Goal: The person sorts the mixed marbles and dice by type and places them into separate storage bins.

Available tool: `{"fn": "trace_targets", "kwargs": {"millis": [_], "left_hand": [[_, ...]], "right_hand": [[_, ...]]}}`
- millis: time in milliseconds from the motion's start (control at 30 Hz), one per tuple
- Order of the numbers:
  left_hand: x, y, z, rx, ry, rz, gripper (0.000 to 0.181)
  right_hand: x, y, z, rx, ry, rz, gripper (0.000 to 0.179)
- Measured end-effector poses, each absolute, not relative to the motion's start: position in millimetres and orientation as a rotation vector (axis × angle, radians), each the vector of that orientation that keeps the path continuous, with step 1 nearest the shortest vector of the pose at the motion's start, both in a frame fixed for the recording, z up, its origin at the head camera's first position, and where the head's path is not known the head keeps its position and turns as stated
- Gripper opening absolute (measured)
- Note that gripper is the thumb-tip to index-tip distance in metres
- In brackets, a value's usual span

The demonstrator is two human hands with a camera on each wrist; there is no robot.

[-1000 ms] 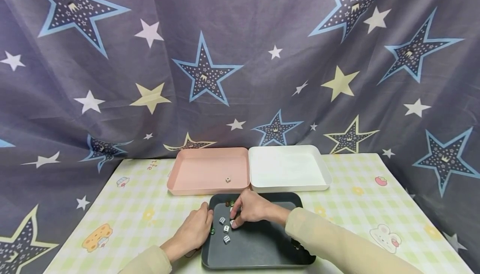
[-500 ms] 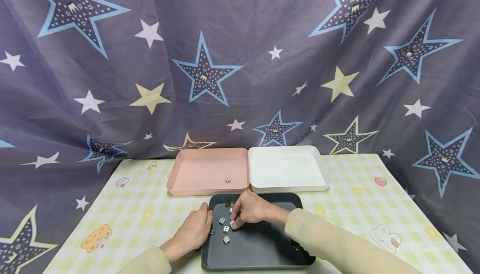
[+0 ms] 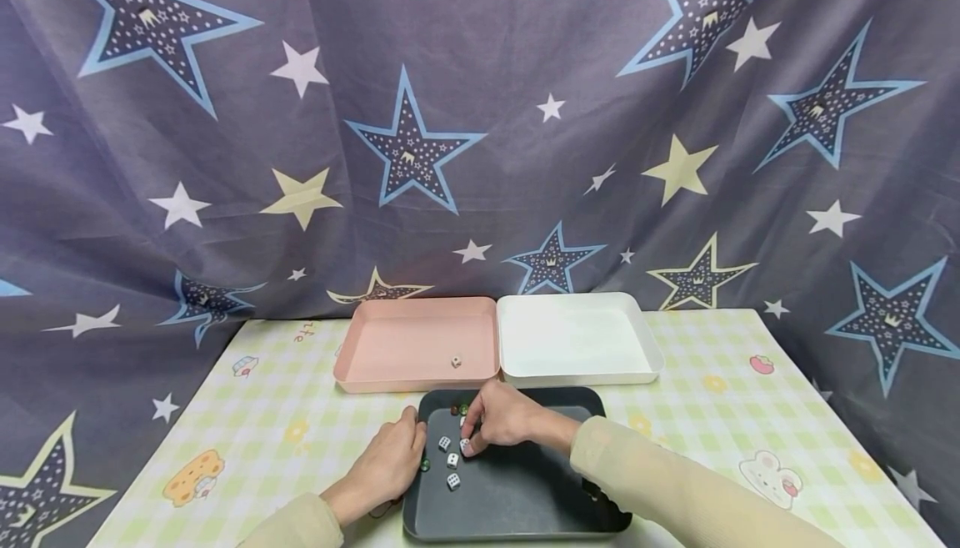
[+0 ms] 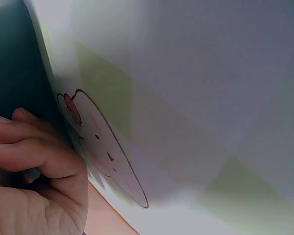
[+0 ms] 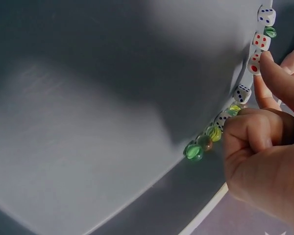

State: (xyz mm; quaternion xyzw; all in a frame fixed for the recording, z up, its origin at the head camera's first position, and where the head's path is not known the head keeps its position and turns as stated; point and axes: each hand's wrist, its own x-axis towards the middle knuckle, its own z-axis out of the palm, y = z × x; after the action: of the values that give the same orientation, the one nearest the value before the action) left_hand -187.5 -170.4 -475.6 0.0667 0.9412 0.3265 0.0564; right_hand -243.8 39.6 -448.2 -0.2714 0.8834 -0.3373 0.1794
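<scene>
With thumb and index finger, my right hand pinches a white die with red pips, low inside the dark grey tray. My left hand grips that tray's left rim with curled fingers; part of this grip is hidden in the left wrist view. Close to the right fingertips are several other white dice, among them a die nearest the front. Glass marbles lie along the tray's left side and back, including a green marble and a yellow-green marble.
Behind the dark tray, a pink tray holds one die. A white tray stands against its right side. Under them is a checked tablecloth, and a star-patterned curtain hangs behind the table.
</scene>
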Motion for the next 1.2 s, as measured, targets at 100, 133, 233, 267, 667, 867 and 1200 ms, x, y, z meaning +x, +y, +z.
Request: {"fn": "trace_targets", "kwargs": {"millis": [100,133,233,267,667,867,1200], "left_hand": [[-188,-170,-476,0.201,2.859,0.986,0.020],[-188,-171,-476,0.201,2.859,0.985,0.020],[-188,-171,-476,0.201,2.859,0.984,0.020],[-188,-171,-476,0.202,2.858,0.985,0.020],[-188,-171,-477,0.211,2.854,0.992,0.020],[-187,-171,-477,0.211,2.853,0.990,0.020],[-187,-171,-477,0.220,2.868,0.984,0.019]], "right_hand": [[-244,40,-447,-0.768,2.492,-0.957,0.016],[-244,40,-447,-0.768,2.492,-0.960,0.016],[-245,39,-446,-0.771,2.487,-0.969,0.016],[-245,39,-446,-0.771,2.487,-0.971,0.016],[-253,39,-433,-0.754,2.528,-1.011,0.016],[-256,38,-426,-0.746,2.518,-1.043,0.015],[-263,36,-418,-0.761,2.532,-1.070,0.013]]}}
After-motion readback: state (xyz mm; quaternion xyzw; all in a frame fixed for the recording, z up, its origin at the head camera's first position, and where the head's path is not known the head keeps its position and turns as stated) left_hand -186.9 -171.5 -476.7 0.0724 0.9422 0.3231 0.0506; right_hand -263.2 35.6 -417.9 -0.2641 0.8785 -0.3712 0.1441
